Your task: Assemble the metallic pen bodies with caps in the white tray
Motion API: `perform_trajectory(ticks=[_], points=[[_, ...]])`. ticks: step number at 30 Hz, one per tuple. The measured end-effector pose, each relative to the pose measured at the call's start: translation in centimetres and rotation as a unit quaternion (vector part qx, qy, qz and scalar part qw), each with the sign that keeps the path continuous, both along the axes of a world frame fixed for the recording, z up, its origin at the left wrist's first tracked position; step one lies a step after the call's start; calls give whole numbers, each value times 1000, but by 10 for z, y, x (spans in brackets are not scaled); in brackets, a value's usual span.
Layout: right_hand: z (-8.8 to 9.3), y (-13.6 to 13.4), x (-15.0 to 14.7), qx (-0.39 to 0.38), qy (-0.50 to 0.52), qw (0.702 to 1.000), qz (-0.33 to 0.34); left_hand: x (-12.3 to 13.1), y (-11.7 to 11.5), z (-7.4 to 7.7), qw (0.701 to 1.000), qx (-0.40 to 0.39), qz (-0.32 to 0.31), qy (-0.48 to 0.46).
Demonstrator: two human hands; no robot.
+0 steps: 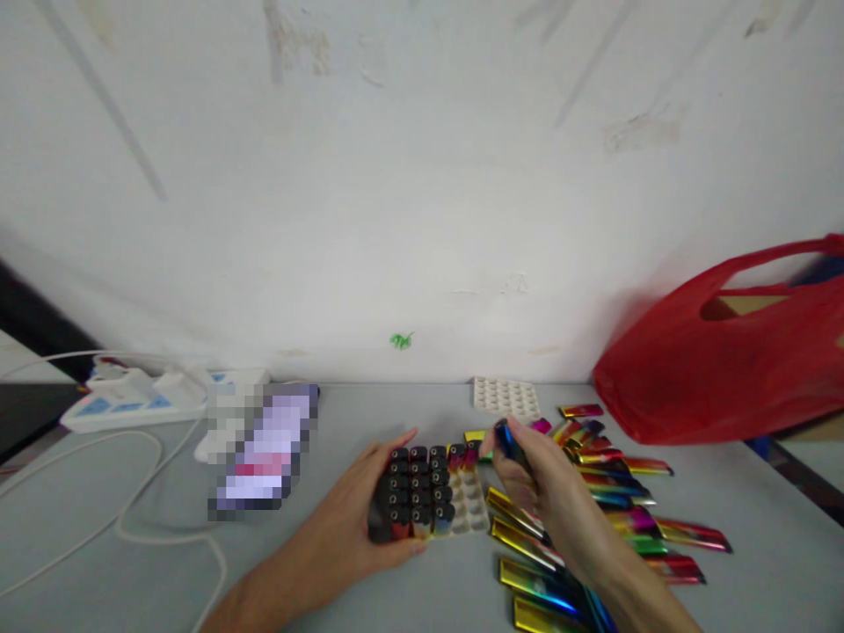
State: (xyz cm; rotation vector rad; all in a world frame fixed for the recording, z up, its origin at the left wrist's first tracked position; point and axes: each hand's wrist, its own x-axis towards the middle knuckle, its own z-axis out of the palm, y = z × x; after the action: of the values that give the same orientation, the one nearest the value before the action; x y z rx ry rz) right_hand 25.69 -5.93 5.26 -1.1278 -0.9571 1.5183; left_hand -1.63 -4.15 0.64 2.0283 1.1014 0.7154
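My left hand (pixel 369 501) grips the left side of a pale moulded tray (pixel 469 514), fingers behind it and thumb along the near edge. Upright in the tray stand several black-ended pieces (pixel 420 483), each with a small round hole on top; some show red, yellow or blue lower sides. Cavities at the tray's right show bare. To the right of the tray, my right hand (pixel 534 466) is closed around a dark blue shiny piece (pixel 504 431), mostly hidden by the fingers. Under and beside that hand lie several slim metallic rainbow-coloured cases (pixel 537 585).
A second pale moulded tray (pixel 506 397) lies near the wall. At the right stands a red bag (pixel 718 360). On the left are a blurred-out phone (pixel 270 453), a white power strip (pixel 132 400) and loose white cables (pixel 158 534) on the grey table (pixel 343 607).
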Motion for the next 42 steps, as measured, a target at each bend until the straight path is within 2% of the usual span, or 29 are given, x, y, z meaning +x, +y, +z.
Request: perform_trajectory(ticks=[5,9,19,27,32,42], points=[[-2,0,-3,6,61,997,42,-2,1,-3,1000,-7,-6,3],[-8,3,-5,3,115,993,31,-2,0,-3,1000,2,-1,4],[-12,4,-9,-17,110,993,-37,-2,-1,-4,1000,0,-1,1],[-13,4,-9,-28,97,993,-53,-2,0,-5,1000,-7,-9,0],[-15,2,-8,-32,108,992,-58,-2,0,-3,1000,-11,-8,-1],[-13,6,-7,-46,135,989,-24,-2,0,-3,1000,-4,-7,-1]])
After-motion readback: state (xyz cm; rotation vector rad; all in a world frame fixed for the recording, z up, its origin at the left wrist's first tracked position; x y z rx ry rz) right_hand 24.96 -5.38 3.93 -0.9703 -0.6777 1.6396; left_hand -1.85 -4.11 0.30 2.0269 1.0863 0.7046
